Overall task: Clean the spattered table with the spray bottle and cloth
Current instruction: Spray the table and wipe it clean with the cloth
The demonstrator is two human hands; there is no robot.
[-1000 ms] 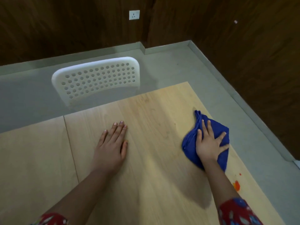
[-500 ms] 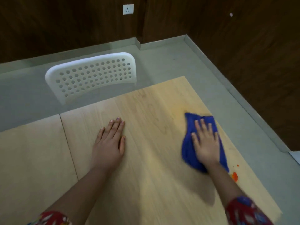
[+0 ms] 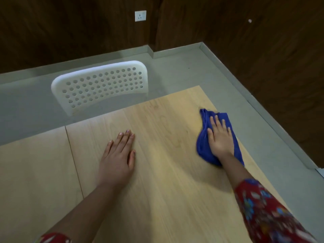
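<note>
Cloth, blue and bunched, lies on the table close to its right edge, toward the far right corner. Right hand sits on top, palm down, fingers straight and close together, pressing rather than gripping. Left hand lies flat on bare wood near the middle, fingers straight, holding nothing, well apart from the cloth.

Step looks like the wiping pass; the spray bottle is not in view. No spatter shows on the exposed wood. Any left under the cloth or the right forearm: cannot tell.

Next move probably calls for a firm pressed stroke along the right edge without sliding the cloth off it.

Cloth's long axis runs far-to-near, slightly diagonal. Its narrow twisted end points away to the far left, its wide end is by the wrist.
</note>
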